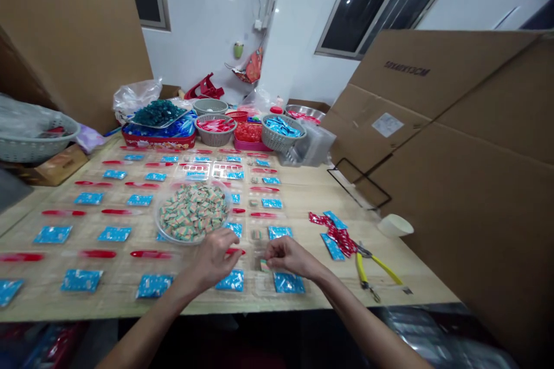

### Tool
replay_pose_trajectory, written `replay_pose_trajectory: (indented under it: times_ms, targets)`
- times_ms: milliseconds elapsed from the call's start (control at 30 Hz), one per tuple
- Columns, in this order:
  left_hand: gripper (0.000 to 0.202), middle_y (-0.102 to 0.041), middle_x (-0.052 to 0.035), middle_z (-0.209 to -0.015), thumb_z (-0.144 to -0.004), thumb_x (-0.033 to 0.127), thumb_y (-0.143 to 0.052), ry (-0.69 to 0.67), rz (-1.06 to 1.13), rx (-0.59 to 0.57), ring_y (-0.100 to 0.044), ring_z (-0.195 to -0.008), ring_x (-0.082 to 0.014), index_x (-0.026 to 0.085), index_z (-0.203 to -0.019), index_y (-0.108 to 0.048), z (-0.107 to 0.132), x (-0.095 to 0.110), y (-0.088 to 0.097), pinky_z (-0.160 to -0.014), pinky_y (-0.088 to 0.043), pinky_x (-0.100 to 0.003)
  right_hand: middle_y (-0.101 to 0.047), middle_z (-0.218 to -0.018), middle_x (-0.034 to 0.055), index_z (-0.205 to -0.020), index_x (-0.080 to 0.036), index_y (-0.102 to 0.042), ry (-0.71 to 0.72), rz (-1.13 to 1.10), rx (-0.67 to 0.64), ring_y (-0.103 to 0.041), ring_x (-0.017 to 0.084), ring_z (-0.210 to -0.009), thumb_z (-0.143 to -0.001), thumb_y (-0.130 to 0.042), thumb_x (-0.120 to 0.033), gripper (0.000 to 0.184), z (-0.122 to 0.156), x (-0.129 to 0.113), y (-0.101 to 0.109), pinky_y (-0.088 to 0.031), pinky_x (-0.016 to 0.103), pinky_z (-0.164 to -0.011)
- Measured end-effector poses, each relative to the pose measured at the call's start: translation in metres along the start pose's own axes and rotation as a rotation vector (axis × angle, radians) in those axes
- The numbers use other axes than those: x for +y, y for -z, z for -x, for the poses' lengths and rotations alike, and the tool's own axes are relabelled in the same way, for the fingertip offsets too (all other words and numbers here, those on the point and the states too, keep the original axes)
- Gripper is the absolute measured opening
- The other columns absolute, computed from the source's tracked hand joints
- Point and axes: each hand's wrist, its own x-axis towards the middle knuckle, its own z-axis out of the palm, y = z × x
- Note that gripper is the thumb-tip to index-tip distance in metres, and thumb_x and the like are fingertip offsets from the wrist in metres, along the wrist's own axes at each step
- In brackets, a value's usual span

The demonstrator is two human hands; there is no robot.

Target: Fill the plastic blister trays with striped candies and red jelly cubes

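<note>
A clear round tub [158, 225] heaped with small striped blocks [193, 207] in green, cream and orange stands left of centre. My left hand [217, 255] hovers at its near right side, fingers curled together; anything inside them is hidden. My right hand [288, 255] is pinched over a clear plastic tray at the front, its fingertips on one small striped block [264, 265]. Below that hand lies a blue patterned packet [289, 282]. Another blue packet [231, 281] and a red pen, partly covered, lie by my left hand.
Rows of clear trays with red pens [151, 254] and blue packets [81, 280] cover the table. Yellow-handled pliers [367, 265] and red patterned strips [333, 233] lie at right. Baskets [281, 134] line the back. Large cardboard [454, 144] rises on the right.
</note>
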Motion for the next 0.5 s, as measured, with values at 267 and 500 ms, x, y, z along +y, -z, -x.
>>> replay_pose_trajectory:
  times_ms: [267, 500]
  targets:
    - [0.010, -0.063, -0.0052, -0.085, -0.080, 0.015, -0.049, -0.159, -0.041, -0.229, -0.054, -0.085, -0.0197, 0.018, -0.077, -0.058, 0.029, 0.022, -0.025, -0.078, -0.045, -0.032, -0.057, -0.054, -0.0039, -0.063, -0.014, -0.062, 0.069, 0.347, 0.023, -0.047, 0.009, -0.052, -0.062, -0.056, -0.010, 0.007, 0.020, 0.008, -0.020, -0.032, 0.018, -0.051]
    - [0.013, -0.060, -0.0077, -0.103, -0.080, 0.012, -0.048, -0.325, -0.078, -0.390, -0.049, -0.105, -0.0226, 0.018, -0.090, -0.055, 0.047, 0.036, -0.029, -0.090, -0.043, -0.036, -0.066, -0.067, 0.0038, -0.070, -0.016, -0.064, 0.182, 0.873, 0.088, -0.055, 0.014, -0.063, -0.071, -0.048, -0.005, 0.019, 0.030, 0.005, -0.035, -0.032, 0.023, -0.058]
